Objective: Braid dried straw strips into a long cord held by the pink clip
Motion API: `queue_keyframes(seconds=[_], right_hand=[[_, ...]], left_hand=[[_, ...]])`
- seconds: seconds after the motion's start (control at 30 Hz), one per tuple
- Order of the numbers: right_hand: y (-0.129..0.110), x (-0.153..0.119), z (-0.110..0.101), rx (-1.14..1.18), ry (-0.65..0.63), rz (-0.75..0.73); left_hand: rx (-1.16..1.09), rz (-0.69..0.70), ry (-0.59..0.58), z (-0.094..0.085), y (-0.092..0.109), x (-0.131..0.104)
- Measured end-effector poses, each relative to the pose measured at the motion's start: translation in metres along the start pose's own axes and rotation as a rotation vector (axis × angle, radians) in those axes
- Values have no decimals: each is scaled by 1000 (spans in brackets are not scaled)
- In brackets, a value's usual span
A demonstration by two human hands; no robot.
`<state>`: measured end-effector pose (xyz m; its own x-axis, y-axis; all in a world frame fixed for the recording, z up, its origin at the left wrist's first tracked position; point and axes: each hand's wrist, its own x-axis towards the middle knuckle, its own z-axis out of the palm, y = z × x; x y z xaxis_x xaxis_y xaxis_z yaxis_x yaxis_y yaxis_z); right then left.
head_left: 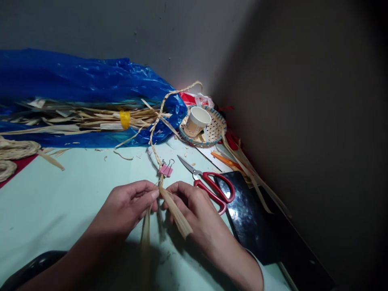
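Note:
A thin braided straw cord (pixel 155 152) runs down from the basket area to both hands, with a pink binder clip (pixel 166 170) on it just above them. My left hand (pixel 130 204) pinches the lower end of the cord, and a narrow strip (pixel 146 230) hangs below its fingers. Close beside it, my right hand (pixel 194 206) has its fingers bent together at the same end. A wide flat straw strip (pixel 178 215) slants down from the cord across my right fingers. What the right fingertips grip is partly hidden.
Red-handled scissors (pixel 214 190) lie right of my hands, beside a black glossy tablet (pixel 251 218). Behind are a woven basket (pixel 216 125) with a paper cup (pixel 197 121) and a blue bag (pixel 100 81) of straw bundles (pixel 103 117). Coiled braid (pixel 20 149) lies far left.

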<state>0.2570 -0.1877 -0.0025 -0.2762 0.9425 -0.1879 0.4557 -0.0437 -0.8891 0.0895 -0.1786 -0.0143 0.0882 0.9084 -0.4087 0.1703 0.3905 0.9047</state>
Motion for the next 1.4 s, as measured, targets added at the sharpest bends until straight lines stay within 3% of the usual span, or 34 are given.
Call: queue_keyframes(seconds=[0.13, 0.33, 0.43, 0.57, 0.67, 0.83, 1.0, 1.13, 1.3, 1.4], right_hand=[[-2, 4, 2, 102, 13, 13], [5, 13, 11, 156, 50, 67], [7, 13, 13, 143, 87, 90], [3, 13, 13, 110, 74, 108], [-1, 13, 13, 26, 85, 108], [2, 8, 13, -29, 89, 53], [9, 3, 15, -97, 85, 10], [8, 5, 15, -73, 89, 13], [1, 7, 11, 14, 57, 67], [2, 8, 11, 42, 81, 53]], left_hand=[[166, 145, -9, -4, -5, 1], [367, 257, 27, -10, -7, 3], [253, 211, -29, -7, -5, 3], [71, 130, -18, -1, -3, 1], [107, 102, -46, -3, -1, 2], [245, 182, -83, -8, 2, 6], [149, 31, -142, -2, 0, 8], [353, 195, -40, -2, 1, 9], [580, 244, 13, -5, -6, 9], [678, 369, 70, -3, -14, 5]])
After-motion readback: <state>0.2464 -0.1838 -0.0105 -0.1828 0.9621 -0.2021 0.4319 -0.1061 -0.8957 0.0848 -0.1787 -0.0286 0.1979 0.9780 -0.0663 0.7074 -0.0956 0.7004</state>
